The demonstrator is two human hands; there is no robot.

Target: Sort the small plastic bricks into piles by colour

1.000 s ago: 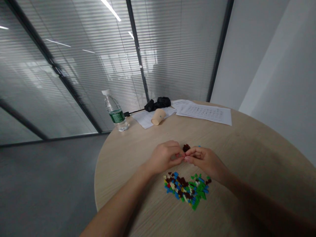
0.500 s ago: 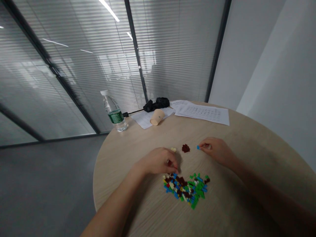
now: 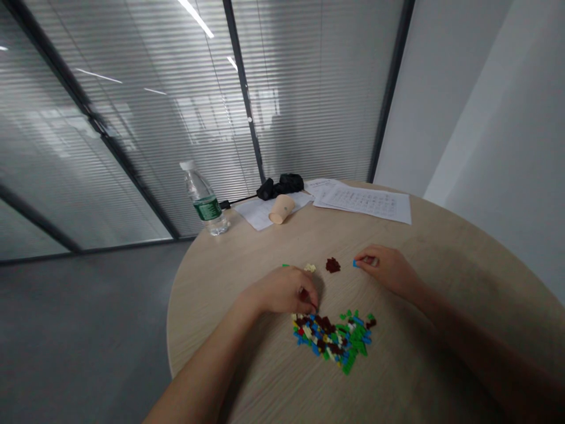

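Note:
My left hand (image 3: 289, 290) is closed in a pinch at the upper left edge of a mixed pile of small toy bricks (image 3: 332, 337) in green, blue, brown, cream and other colours. Whatever its fingertips may hold is hidden. Farther right, my right hand (image 3: 383, 265) pinches a blue brick (image 3: 355, 264) at the tabletop. Between the hands lies a small heap of dark brown bricks (image 3: 332, 265). Beside that heap are a few cream bricks (image 3: 310, 268), and a green brick (image 3: 285, 265) peeks out behind my left hand.
The round wooden table (image 3: 445, 282) carries a bottle with a green label (image 3: 209, 208) at its far left. A beige cup (image 3: 281, 209) lies tipped over on paper, near a black bundle (image 3: 282, 185) with a cable. Printed sheets (image 3: 368, 202) lie along the back edge.
My hands were together near the brown heap and have parted. The left came down to the pile; the right moved right and took hold of the blue brick. Over the last half second both barely moved.

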